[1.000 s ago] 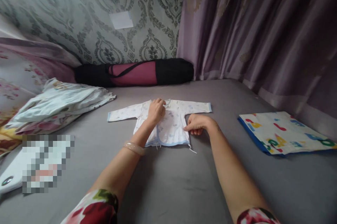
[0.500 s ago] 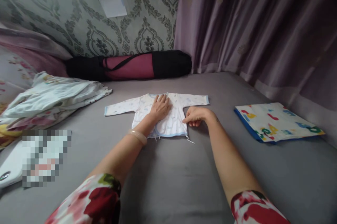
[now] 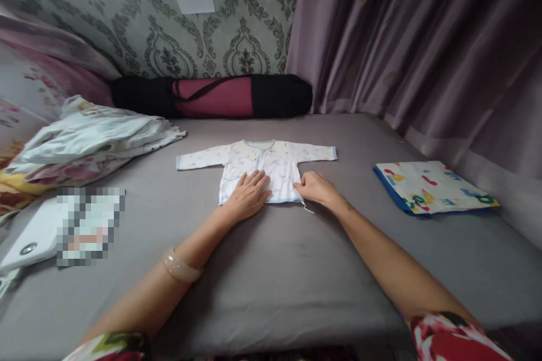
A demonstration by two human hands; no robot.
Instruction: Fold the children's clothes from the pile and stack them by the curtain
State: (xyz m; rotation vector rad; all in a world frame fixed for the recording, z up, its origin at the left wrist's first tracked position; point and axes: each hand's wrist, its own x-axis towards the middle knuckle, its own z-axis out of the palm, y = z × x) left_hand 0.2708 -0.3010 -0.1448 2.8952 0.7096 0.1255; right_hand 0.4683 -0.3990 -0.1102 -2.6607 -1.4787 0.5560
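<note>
A small white baby shirt [image 3: 277, 166] with pale blue trim lies spread out, its sleeves stretched to both sides and the neckline toward the wall. Flat on its lower middle rests my left hand [image 3: 249, 194], fingers extended, covering part of the front and hem. At the shirt's lower right side, my right hand [image 3: 314, 187] pinches the edge between thumb and finger. A thin white tie string [image 3: 308, 208] hangs from the hem corner just below that hand.
The shirt lies on a grey bedsheet [image 3: 271, 282]. To the right is a folded cloth with colourful letters [image 3: 432, 186]. Crumpled fabric [image 3: 110, 129] and a white flat object [image 3: 40, 231] are at the left. A black and maroon long bag [image 3: 215, 95] lies along the wall.
My left hand has slid down from the upper chest of the shirt to its lower front, uncovering the neckline. My right hand stays at the right side edge. The view has shifted slightly.
</note>
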